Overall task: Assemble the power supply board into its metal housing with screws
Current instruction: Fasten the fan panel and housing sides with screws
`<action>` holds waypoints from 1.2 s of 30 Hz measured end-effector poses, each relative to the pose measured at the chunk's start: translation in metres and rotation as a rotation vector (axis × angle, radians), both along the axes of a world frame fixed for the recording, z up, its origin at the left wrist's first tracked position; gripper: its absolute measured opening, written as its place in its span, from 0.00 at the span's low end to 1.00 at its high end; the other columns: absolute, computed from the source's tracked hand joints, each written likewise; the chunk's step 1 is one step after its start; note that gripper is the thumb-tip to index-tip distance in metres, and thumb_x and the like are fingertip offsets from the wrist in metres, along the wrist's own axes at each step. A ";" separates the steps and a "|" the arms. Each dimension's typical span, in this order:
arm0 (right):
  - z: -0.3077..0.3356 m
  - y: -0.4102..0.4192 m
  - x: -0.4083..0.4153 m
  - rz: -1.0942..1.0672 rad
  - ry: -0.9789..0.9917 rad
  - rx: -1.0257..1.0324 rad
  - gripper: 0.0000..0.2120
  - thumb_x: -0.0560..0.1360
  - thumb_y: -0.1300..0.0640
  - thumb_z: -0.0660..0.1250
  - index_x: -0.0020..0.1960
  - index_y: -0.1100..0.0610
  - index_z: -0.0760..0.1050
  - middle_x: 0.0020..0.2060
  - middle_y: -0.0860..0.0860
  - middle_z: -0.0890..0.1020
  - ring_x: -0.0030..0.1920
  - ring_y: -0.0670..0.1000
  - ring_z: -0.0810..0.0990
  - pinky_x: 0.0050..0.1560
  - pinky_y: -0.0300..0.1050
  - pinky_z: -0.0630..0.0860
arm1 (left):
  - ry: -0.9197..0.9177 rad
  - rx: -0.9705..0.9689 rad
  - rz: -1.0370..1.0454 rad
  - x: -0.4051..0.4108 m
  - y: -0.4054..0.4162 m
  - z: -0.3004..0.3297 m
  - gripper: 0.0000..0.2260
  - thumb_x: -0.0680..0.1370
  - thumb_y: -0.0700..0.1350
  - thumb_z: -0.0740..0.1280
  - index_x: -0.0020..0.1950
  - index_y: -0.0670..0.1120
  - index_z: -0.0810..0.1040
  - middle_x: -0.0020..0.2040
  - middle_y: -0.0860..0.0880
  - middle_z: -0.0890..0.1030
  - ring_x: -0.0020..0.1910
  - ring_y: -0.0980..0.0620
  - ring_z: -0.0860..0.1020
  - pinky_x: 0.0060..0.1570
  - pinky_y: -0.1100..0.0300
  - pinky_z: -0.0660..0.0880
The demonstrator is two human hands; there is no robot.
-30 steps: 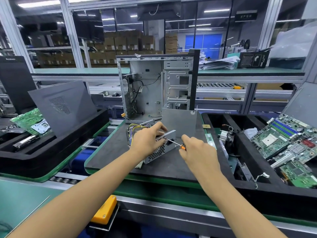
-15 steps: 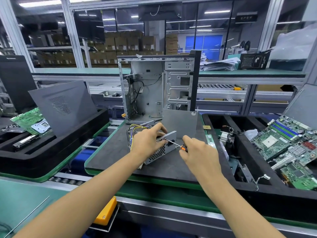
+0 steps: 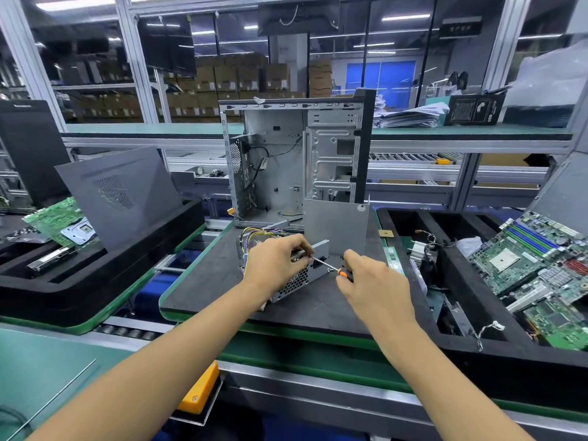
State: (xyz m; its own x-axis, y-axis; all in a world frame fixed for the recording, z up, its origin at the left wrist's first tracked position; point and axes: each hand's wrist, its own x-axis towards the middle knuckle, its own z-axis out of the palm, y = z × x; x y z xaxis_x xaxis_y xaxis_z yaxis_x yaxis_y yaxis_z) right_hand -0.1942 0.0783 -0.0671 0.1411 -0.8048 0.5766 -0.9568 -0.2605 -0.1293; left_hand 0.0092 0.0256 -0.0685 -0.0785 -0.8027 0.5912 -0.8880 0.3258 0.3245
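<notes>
A: Where's the power supply housing [image 3: 296,275]?

B: On the dark mat [image 3: 203,291], before the open computer case [image 3: 296,154]. The left hand [image 3: 273,262] curls over its top; the right hand [image 3: 366,281] pinches the screwdriver [image 3: 327,266].

A: Tip seated in a screw?

B: Probably; the screw is too small to see. A tilted shaft may slip off, or the housing may shift under a loose grip.

two bare forearms, left hand [image 3: 276,261] and right hand [image 3: 372,284] (no gloves).
</notes>
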 end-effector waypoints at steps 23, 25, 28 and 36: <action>0.002 0.004 -0.010 0.101 -0.324 -0.084 0.13 0.71 0.48 0.68 0.40 0.52 0.65 0.27 0.49 0.75 0.31 0.57 0.74 0.29 0.42 0.65 | 0.192 -0.055 -0.341 0.020 0.019 0.028 0.07 0.76 0.43 0.77 0.47 0.44 0.80 0.44 0.58 0.85 0.46 0.59 0.83 0.75 0.48 0.67; 0.004 0.006 -0.006 0.119 -0.312 -0.103 0.13 0.70 0.47 0.67 0.40 0.52 0.65 0.27 0.49 0.75 0.31 0.59 0.74 0.30 0.44 0.70 | 0.251 -0.049 -0.348 0.027 0.021 0.030 0.07 0.73 0.43 0.79 0.46 0.45 0.84 0.42 0.56 0.84 0.43 0.57 0.84 0.62 0.47 0.78; 0.007 0.006 0.001 0.140 -0.299 -0.098 0.14 0.71 0.47 0.68 0.41 0.52 0.65 0.27 0.50 0.76 0.32 0.60 0.75 0.31 0.46 0.72 | 0.267 -0.048 -0.327 0.035 0.023 0.030 0.05 0.73 0.40 0.79 0.46 0.46 0.86 0.41 0.58 0.84 0.41 0.59 0.83 0.52 0.53 0.80; 0.015 0.005 0.011 0.155 -0.313 -0.066 0.12 0.71 0.46 0.68 0.41 0.52 0.68 0.30 0.50 0.78 0.36 0.60 0.77 0.36 0.49 0.75 | 0.456 0.058 -0.347 0.046 0.021 0.024 0.07 0.76 0.34 0.74 0.46 0.46 0.83 0.43 0.55 0.87 0.45 0.60 0.84 0.49 0.70 0.76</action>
State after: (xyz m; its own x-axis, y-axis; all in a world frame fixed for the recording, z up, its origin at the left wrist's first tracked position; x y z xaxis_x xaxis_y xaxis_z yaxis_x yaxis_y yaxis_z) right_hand -0.1835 0.0829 -0.0517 0.0672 -0.7474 0.6610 -0.8218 -0.4172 -0.3882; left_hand 0.0550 0.0466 -0.0445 -0.0907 -0.8078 0.5825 -0.4985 0.5432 0.6756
